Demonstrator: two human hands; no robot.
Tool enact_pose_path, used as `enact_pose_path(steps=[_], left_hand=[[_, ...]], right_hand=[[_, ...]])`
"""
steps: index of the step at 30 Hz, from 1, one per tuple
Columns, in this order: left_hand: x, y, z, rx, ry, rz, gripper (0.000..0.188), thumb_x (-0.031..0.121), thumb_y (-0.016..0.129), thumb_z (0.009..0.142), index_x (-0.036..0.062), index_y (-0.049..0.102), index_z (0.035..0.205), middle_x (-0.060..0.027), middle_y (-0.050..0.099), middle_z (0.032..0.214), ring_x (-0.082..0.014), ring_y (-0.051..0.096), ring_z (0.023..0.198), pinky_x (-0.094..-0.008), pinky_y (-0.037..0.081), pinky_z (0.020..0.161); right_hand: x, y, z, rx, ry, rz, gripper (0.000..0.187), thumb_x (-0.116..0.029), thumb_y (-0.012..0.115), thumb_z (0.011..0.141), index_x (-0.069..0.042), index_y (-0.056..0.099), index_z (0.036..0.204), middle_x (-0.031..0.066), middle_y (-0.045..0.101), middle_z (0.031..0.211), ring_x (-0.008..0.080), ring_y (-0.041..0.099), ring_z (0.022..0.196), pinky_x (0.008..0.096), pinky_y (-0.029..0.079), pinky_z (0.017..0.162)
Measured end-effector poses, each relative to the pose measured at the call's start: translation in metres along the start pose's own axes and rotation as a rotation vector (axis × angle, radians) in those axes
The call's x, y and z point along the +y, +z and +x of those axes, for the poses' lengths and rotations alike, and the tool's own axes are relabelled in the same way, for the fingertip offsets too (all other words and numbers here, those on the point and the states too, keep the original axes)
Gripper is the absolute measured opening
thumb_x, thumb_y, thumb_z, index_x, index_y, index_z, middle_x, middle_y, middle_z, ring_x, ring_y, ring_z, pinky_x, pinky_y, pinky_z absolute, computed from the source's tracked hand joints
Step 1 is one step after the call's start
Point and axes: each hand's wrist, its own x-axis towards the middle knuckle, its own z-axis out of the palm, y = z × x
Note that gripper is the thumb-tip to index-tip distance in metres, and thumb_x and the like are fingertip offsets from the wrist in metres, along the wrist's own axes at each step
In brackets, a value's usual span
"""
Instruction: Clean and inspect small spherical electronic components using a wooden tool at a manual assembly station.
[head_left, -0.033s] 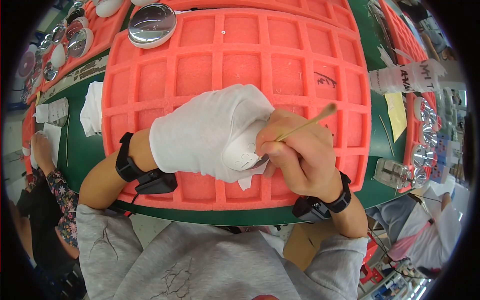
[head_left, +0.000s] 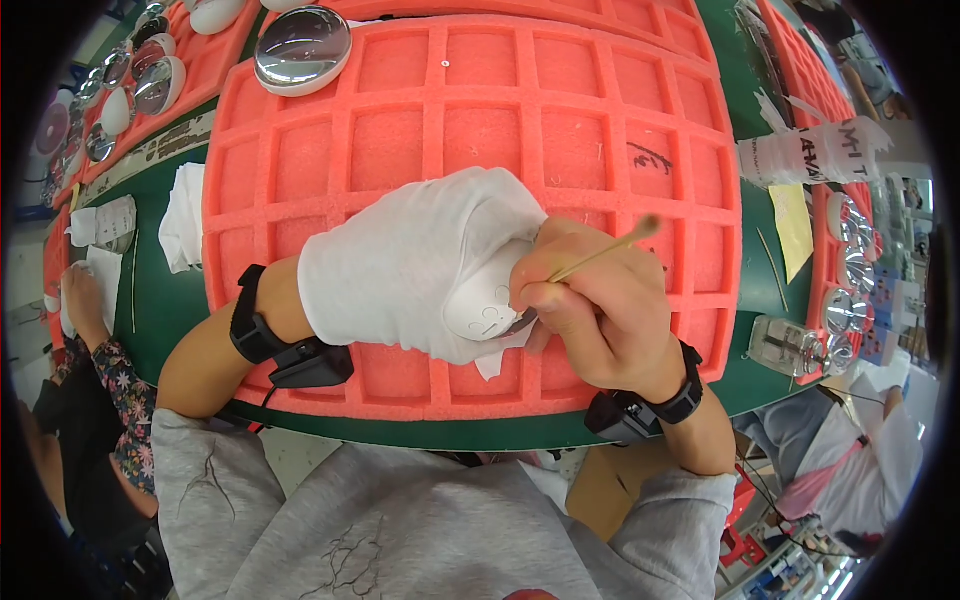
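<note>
Your left hand (head_left: 450, 235), covered in white cloth (head_left: 365, 290), gripped a round white piece (head_left: 478, 308) above the pink foam tray (head_left: 483, 392). Your bare right hand (head_left: 605, 305) pinched a cotton swab (head_left: 612, 245) between thumb and fingers, close beside the piece; its upper end slanted away, while its lower end was hard to make out. A mirrored dome (head_left: 303, 48) sat at the tray's far left corner.

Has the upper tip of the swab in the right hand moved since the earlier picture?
Yes, slightly: against the red foam tray, the swab's upper tip has shifted toward the picture's lower left.
</note>
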Motion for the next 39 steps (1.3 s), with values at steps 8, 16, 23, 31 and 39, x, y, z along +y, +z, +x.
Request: enact_pose_path(steps=[8,16,23,31,39], left_hand=[[0.009,-0.007,0.002,-0.045,-0.055,-0.033,0.044,0.024,0.087,0.065,0.0115,0.067,0.102,-0.0086,0.06,0.104,-0.0325,0.061,0.094,-0.0421,0.053,0.077],[0.005,0.0,-0.005,0.08,-0.024,-0.091,0.037,0.025,0.086,0.068,0.012,0.068,0.099,-0.0073,0.061,0.104,-0.0318,0.062,0.094,-0.0414,0.053,0.077],[0.001,0.004,-0.002,0.081,0.061,0.026,0.04,0.025,0.087,0.067,0.0116,0.068,0.1,-0.0074,0.061,0.105,-0.0315,0.062,0.096,-0.041,0.054,0.078],[0.0,-0.004,-0.002,-0.02,-0.059,-0.082,0.053,0.025,0.089,0.062,0.0109,0.066,0.107,-0.0084,0.061,0.108,-0.0328,0.062,0.098,-0.0418,0.054,0.079],[-0.006,0.003,-0.004,0.015,0.022,-0.019,0.057,0.026,0.091,0.059,0.0103,0.065,0.108,-0.0093,0.061,0.108,-0.034,0.061,0.099,-0.0428,0.054,0.08]], right_hand=[[0.003,-0.005,0.0,-0.094,-0.033,-0.007,0.013,-0.002,0.054,0.102,0.004,0.062,0.094,0.0115,0.062,0.084,0.0145,0.06,0.053,0.028,0.046,0.048],[-0.01,0.002,-0.003,0.09,0.34,0.31,0.018,-0.006,0.047,0.106,0.006,0.059,0.099,0.0099,0.061,0.084,0.0119,0.059,0.055,0.0248,0.05,0.046],[0.011,-0.002,-0.003,-0.051,-0.125,-0.084,0.021,-0.008,0.046,0.108,0.006,0.06,0.1,0.0106,0.058,0.083,0.0119,0.058,0.053,0.0242,0.05,0.046],[-0.015,0.004,0.0,0.14,0.368,0.297,0.014,-0.001,0.051,0.103,0.005,0.062,0.095,0.009,0.064,0.078,0.0151,0.059,0.052,0.0293,0.049,0.057],[-0.004,-0.002,0.002,-0.012,0.093,0.077,0.009,0.003,0.056,0.097,0.004,0.064,0.092,0.0116,0.067,0.078,0.0177,0.062,0.055,0.0328,0.05,0.062]])
